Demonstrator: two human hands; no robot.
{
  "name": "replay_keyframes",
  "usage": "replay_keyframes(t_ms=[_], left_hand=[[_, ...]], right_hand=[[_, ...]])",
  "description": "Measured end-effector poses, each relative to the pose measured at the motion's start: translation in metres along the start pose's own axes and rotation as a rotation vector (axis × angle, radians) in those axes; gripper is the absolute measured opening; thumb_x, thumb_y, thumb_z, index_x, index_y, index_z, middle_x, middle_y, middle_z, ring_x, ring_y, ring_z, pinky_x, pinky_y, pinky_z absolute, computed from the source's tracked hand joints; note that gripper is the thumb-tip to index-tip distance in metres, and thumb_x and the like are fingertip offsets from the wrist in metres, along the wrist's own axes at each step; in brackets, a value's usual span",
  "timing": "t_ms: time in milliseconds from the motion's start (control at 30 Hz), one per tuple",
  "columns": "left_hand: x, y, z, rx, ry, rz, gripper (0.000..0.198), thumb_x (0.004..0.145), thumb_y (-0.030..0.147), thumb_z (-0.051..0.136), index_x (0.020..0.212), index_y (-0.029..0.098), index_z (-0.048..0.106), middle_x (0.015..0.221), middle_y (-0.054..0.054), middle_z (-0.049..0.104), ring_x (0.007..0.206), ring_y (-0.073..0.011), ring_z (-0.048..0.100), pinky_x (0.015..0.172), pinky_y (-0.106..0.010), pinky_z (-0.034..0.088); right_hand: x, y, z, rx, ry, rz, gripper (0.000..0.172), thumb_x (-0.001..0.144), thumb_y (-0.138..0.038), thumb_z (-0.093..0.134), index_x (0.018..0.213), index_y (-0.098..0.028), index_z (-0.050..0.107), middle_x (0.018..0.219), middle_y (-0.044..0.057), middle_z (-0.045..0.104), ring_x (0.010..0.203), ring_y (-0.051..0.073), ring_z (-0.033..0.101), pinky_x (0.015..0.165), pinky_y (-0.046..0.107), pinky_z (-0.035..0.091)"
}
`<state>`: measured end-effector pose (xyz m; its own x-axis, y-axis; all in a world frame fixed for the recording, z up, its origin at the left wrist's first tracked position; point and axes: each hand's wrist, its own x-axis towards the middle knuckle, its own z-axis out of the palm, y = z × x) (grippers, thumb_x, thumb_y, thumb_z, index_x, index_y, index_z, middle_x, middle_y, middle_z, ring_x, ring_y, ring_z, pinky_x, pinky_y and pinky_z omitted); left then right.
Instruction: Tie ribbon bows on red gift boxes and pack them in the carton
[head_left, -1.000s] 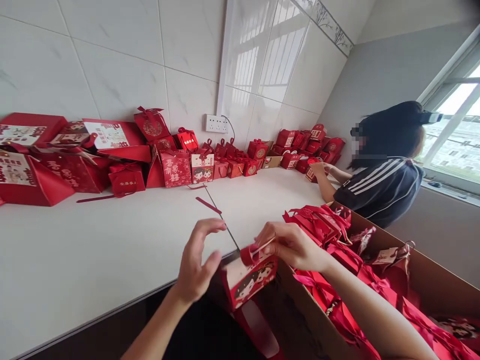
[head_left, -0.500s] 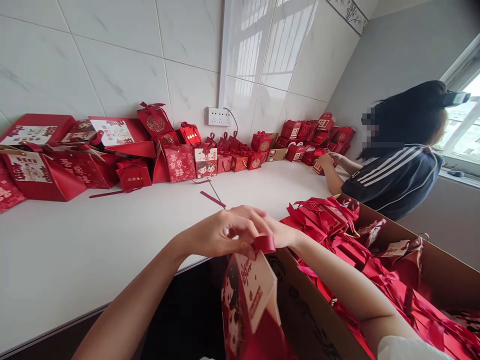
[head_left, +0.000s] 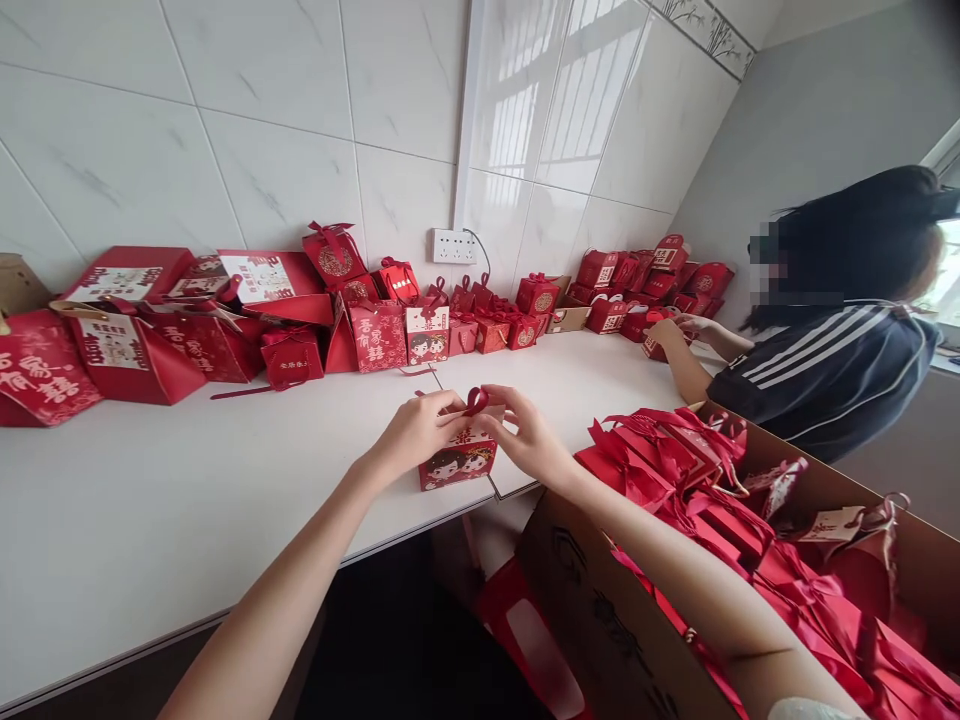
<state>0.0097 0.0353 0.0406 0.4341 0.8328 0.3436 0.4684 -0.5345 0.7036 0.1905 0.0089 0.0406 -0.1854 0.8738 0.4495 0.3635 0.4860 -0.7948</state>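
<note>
A small red gift box (head_left: 456, 468) with two cartoon figures on its front stands upright at the table's front edge. A dark red ribbon loop (head_left: 475, 401) rises from its pale top. My left hand (head_left: 420, 430) is closed on the left side of the top, fingers bent behind it. From the right, my right hand (head_left: 531, 435) grips the top beside the loop, its thumb in front. The fingers hide part of the box's upper end.
A cardboard carton (head_left: 592, 600) full of red ribboned boxes stands at right. Red gift boxes (head_left: 380, 335) line the tiled wall along the white table (head_left: 300, 460). At the right, a co-worker (head_left: 832, 350) handles a small box. A red stool (head_left: 529, 635) is below the table.
The gift box has moved up and forward from beside the carton, below the table edge, onto the table. Both my hands have gone with it, and the right hand now shows at its top.
</note>
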Motion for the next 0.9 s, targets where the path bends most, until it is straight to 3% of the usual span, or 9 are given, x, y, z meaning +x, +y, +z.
replay_keyframes(t_ms=[100,233,400,700,900], left_hand=[[0.003,-0.002,0.0,-0.185,-0.06,-0.002,0.024,0.078,0.042,0.061,0.084,0.019,0.06,0.086,-0.003,0.068,0.085,-0.0221,0.068,0.073,-0.028,0.054],[0.001,0.001,0.005,-0.336,-0.012,0.041,0.029,0.082,0.044,0.057,0.093,0.018,0.061,0.086,-0.004,0.068,0.082,-0.0196,0.067,0.076,-0.03,0.054],[0.003,0.003,0.012,-0.291,0.137,0.07,0.03,0.084,0.044,0.052,0.078,0.016,0.06,0.076,-0.002,0.065,0.07,-0.0154,0.061,0.065,-0.024,0.051],[0.001,0.006,0.028,-0.233,0.363,0.115,0.027,0.086,0.035,0.051,0.065,0.017,0.052,0.07,-0.001,0.056,0.063,-0.0109,0.056,0.055,-0.019,0.046],[0.003,0.003,0.029,-0.27,0.352,0.066,0.026,0.086,0.038,0.051,0.069,0.017,0.053,0.072,-0.002,0.057,0.065,-0.0118,0.058,0.058,-0.02,0.048]], right_hand=[[0.009,-0.001,0.005,-0.018,0.034,-0.056,0.02,0.084,-0.032,0.053,0.099,-0.02,0.059,0.097,0.006,0.065,0.091,0.018,0.062,0.086,0.039,0.05],[0.016,-0.003,0.007,0.042,0.054,-0.111,0.015,0.084,-0.033,0.054,0.089,-0.02,0.058,0.091,0.004,0.062,0.086,0.016,0.061,0.084,0.036,0.051],[0.003,0.001,0.01,0.069,0.06,-0.034,0.026,0.086,-0.035,0.047,0.107,-0.02,0.052,0.096,0.006,0.061,0.087,0.017,0.059,0.074,0.032,0.051],[-0.01,0.005,0.017,0.041,0.052,0.119,0.019,0.081,-0.037,0.051,0.076,-0.019,0.051,0.07,0.0,0.058,0.062,0.014,0.051,0.058,0.026,0.041],[-0.005,0.008,0.017,0.057,0.066,0.109,0.016,0.079,-0.034,0.051,0.073,-0.019,0.049,0.068,-0.002,0.055,0.061,0.012,0.049,0.056,0.025,0.039]])
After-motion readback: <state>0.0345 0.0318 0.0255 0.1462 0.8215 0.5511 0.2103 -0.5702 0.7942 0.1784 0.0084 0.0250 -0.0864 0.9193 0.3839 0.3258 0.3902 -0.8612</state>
